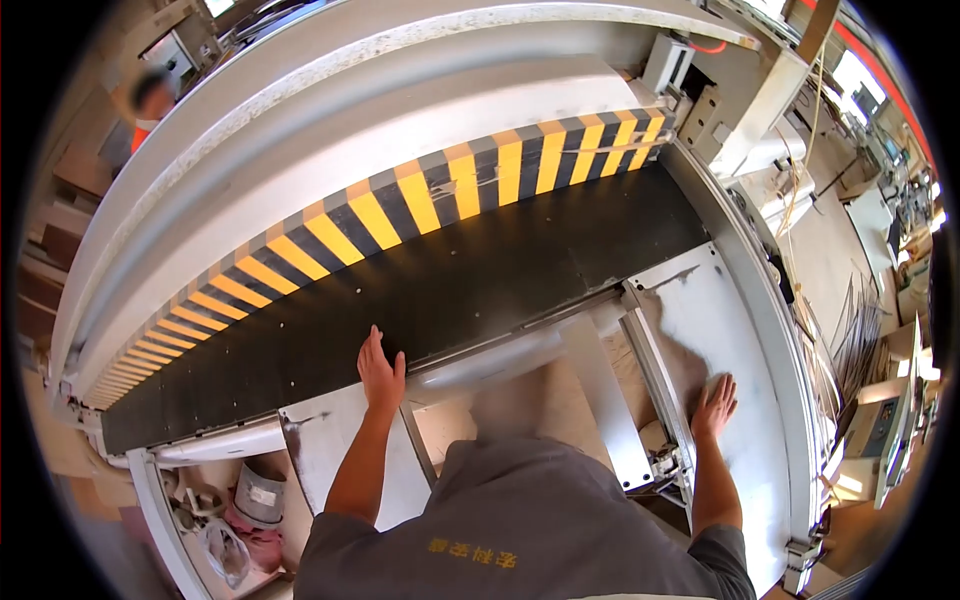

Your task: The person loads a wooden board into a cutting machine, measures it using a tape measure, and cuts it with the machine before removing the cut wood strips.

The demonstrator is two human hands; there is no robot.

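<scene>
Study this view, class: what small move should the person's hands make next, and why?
Probably draw the left hand back over the pale panel near its forearm: its fingers reach over the black strip, towards the yellow-and-black striped edge, yet it holds nothing. The right hand is open at a pale plate, farther from the stripes.

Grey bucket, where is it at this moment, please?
In the head view, the grey bucket is at the lower left, beside the clear plastic bag, to the left of the left hand.
</scene>
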